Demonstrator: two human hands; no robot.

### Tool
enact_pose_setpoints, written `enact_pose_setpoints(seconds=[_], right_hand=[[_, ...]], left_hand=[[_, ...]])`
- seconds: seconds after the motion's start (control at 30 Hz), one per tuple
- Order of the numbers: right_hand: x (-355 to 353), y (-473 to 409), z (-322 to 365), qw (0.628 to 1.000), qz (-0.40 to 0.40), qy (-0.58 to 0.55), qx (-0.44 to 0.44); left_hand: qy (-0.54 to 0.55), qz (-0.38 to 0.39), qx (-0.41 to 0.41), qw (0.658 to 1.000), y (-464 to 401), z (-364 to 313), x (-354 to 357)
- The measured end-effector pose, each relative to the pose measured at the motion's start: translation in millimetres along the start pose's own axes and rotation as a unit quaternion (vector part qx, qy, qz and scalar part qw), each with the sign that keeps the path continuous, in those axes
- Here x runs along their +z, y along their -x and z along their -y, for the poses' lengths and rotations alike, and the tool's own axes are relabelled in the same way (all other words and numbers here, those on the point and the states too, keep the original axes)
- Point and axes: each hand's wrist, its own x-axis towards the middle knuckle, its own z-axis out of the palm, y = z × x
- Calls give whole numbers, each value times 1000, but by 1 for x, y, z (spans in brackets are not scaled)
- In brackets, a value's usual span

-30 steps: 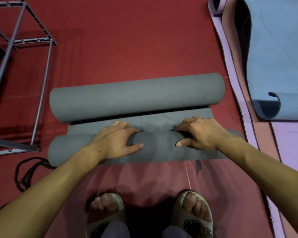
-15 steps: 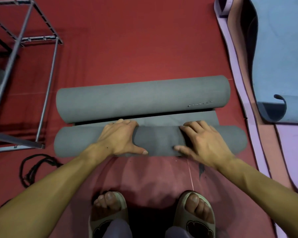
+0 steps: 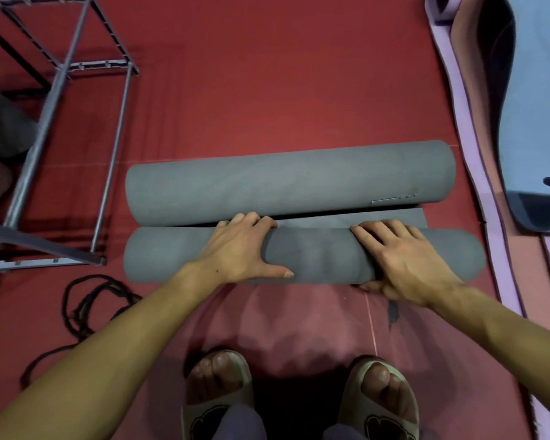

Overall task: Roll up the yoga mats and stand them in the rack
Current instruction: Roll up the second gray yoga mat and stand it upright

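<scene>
A grey yoga mat lies on the red floor, wound from both ends. Its thick far roll (image 3: 286, 182) and thinner near roll (image 3: 315, 255) lie side by side, joined by a narrow flat strip (image 3: 331, 222). My left hand (image 3: 238, 249) grips the near roll left of its middle, fingers over the top and thumb along the near side. My right hand (image 3: 404, 258) grips it further right, fingers over the top and thumb tucked under the near edge. The metal rack (image 3: 61, 68) stands at the upper left.
A black cord (image 3: 86, 300) lies coiled on the floor left of my arm. Along the right side lie a blue mat (image 3: 537, 90) with a curled end, a pink mat (image 3: 477, 74) and a purple mat (image 3: 458, 122). My sandalled feet (image 3: 216, 389) stand just behind the roll.
The near roll has turned away from me and grown thicker. The flat strip between the two rolls has narrowed. Both hands have moved forward with the roll.
</scene>
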Motion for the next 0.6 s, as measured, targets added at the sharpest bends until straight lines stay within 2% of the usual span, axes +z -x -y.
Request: enact_pose_setpoints(seconds=[0.3, 0.43, 0.5, 0.6], right_hand=[[-18, -20, -7, 998, 52, -18, -10], [-31, -40, -16, 991, 113, -66, -7], [-37, -50, -20, 985, 147, -87, -11], [-48, -60, -23, 981, 179, -78, -19]], left_hand=[[52, -34, 8, 998, -5, 9, -3], [10, -45, 16, 999, -7, 14, -2], [-5, -74, 7, 997, -4, 14, 2], [11, -157, -4, 988, 1, 13, 7]])
